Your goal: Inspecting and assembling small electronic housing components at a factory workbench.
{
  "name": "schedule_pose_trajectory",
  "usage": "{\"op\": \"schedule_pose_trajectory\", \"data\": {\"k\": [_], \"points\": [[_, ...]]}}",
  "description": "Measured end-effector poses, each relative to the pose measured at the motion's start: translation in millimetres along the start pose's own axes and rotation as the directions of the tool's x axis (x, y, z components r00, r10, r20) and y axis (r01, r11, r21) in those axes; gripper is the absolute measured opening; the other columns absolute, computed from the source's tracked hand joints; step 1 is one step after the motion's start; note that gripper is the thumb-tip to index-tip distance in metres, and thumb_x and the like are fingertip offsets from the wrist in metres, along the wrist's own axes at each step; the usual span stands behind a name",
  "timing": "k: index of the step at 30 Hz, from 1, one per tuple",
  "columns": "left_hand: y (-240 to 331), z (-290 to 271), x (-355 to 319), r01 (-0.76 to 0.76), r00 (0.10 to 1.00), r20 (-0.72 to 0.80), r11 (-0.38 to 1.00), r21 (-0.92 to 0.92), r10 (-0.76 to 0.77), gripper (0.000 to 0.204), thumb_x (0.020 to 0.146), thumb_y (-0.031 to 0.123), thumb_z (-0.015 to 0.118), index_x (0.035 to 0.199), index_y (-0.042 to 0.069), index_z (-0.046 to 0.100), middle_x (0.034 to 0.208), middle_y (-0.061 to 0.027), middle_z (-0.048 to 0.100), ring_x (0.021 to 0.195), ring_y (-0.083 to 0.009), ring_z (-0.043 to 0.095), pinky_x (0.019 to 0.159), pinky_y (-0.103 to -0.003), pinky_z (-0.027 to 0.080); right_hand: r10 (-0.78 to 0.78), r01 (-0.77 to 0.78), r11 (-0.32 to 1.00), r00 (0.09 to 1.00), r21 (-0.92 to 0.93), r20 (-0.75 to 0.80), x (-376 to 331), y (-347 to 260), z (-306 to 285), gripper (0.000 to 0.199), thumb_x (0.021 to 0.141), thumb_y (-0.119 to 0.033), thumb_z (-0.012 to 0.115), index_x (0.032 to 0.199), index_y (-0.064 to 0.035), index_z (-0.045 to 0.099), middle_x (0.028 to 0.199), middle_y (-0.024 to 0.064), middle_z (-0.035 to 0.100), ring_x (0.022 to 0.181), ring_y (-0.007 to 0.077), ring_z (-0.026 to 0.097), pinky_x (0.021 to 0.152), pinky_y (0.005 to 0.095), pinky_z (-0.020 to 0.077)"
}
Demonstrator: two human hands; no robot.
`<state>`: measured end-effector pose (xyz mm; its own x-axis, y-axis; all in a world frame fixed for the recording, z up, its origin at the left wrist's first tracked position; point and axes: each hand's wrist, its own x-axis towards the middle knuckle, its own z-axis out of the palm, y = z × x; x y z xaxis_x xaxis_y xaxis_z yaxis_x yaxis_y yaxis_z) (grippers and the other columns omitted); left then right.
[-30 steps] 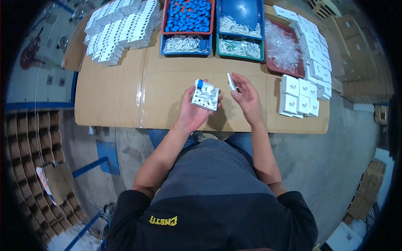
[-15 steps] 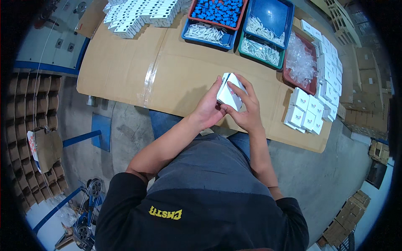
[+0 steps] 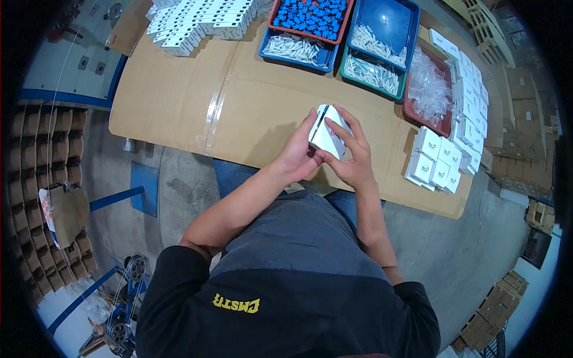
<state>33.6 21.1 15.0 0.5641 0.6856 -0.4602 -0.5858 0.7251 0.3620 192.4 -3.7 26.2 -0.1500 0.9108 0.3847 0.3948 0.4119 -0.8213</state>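
Observation:
Both my hands hold a small white carton [image 3: 327, 138] tilted above the near edge of the cardboard-covered table [image 3: 179, 113]. My left hand [image 3: 295, 155] cups its left side and underside. From the right, my right hand [image 3: 354, 156] grips it, with fingers bent over the top and the thumb at the lower corner. A narrow dark-blue strip runs along the carton's upper left edge. What is inside the carton cannot be seen.
At the back stand a red tray [image 3: 271, 21] of blue pieces and blue [image 3: 262, 52] and green [image 3: 344, 76] trays of white sticks. A red tray [image 3: 444, 132] holds clear plastic pieces. White cartons stand right [image 3: 428, 143] and far left [image 3: 179, 45].
Almost nothing has moved. My hands keep the same grip on the white carton, and the dark strip along its edge shows slightly more clearly.

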Motion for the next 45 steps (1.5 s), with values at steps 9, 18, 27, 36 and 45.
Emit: {"op": "schedule_pose_trajectory", "data": {"k": [9,18,27,36,45], "points": [[0,0,1,0.007,1.0,-0.009,1.0,0.021,-0.007,0.058,0.108,0.057,0.04,0.146,0.014,0.048,0.133,-0.0086,0.061,0.12,-0.0228,0.062,0.099,-0.041,0.054,-0.003,0.003,0.999,1.0,-0.04,0.002,1,1,1,0.065,0.071,-0.025,0.091,0.131,-0.013,0.07,0.148,0.0168,0.053,0.134,0.0352,0.055,0.107,0.0443,0.0485],[-4,-2,-1,0.007,1.0,0.0,0.999,0.031,-0.007,0.057,0.108,0.056,0.039,0.146,0.014,0.049,0.131,-0.0078,0.062,0.118,-0.0219,0.063,0.097,-0.04,0.054,0.039,-0.039,0.999,0.999,-0.005,0.029,-5,5,1,0.065,0.07,-0.025,0.091,0.132,-0.0167,0.071,0.15,0.0158,0.052,0.136,0.0354,0.053,0.109,0.0446,0.0479],[-5,3,-6,-0.055,0.998,-0.011,0.993,0.105,0.057,0.059,0.11,0.056,0.034,0.148,0.012,0.044,0.129,-0.009,0.061,0.115,-0.0216,0.063,0.096,-0.038,0.052,-0.073,0.074,0.996,0.997,-0.042,0.034,-8,18,8,0.07,0.067,-0.03,0.09,0.133,-0.017,0.071,0.154,0.0167,0.05,0.14,0.0381,0.048,0.115,0.048,0.0409],[-6,2,-15,-0.136,0.99,0.059,0.969,0.207,0.126,0.056,0.109,0.041,0.046,0.155,0.01,0.037,0.137,-0.0069,0.056,0.124,-0.0185,0.059,0.1,-0.035,0.049,-0.115,0.115,0.993,0.993,0.01,-0.019,-11,18,7,0.066,0.07,-0.031,0.089,0.132,-0.0145,0.071,0.156,0.0172,0.048,0.148,0.0407,0.038,0.119,0.049,0.0356],[3,-26,-12,-0.238,0.971,0.176,0.73,0.641,0.162,0.053,0.107,0.025,0.055,0.153,0.004,0.039,0.136,-0.0085,0.057,0.12,-0.0146,0.057,0.1,-0.031,0.049,-0.014,0.015,0.999,0.999,0.035,-0.031,-23,15,12,0.086,0.069,-0.023,0.093,0.142,-0.0069,0.05,0.155,0.0202,0.049,0.15,0.0418,0.034,0.121,0.0508,0.0325]]}}
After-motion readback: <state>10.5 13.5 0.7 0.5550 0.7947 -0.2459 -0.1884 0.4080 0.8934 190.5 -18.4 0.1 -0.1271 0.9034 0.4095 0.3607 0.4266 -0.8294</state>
